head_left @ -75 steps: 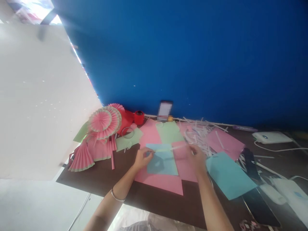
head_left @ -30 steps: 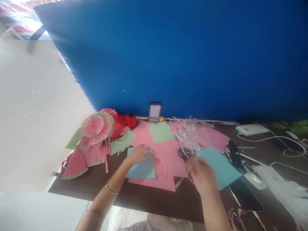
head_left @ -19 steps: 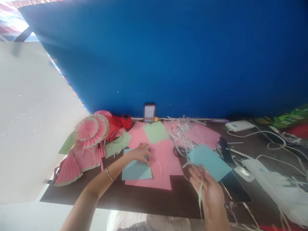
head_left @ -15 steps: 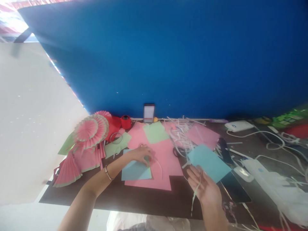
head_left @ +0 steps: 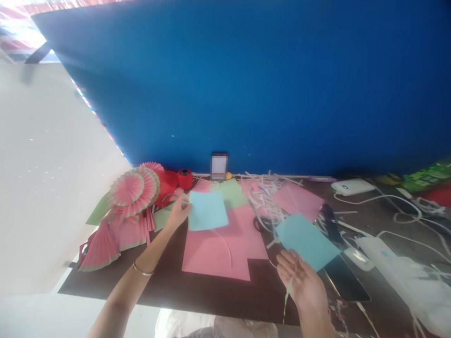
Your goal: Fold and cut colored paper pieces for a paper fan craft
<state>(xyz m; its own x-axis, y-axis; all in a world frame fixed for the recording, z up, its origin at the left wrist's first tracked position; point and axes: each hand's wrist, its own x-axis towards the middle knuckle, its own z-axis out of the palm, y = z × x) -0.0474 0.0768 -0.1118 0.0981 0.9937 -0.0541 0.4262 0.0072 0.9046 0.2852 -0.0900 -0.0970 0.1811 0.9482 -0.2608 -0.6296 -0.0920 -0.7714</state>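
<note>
My left hand pinches the left edge of a light blue sheet, which is over the pink paper. Near the right side, my right hand is turned palm up, with a thin pale green strip held at its fingers and hanging down. Just beyond that hand lies another blue sheet. Part of a green sheet shows behind the lifted blue one.
Pleated pink paper fans and a red tape roll stand at the left. White paper strips are heaped at the back. A phone, a white power strip and cables lie at the right.
My left hand has moved up and to the left, and the left blue sheet has risen off its former place with it. My right hand has hardly moved.
</note>
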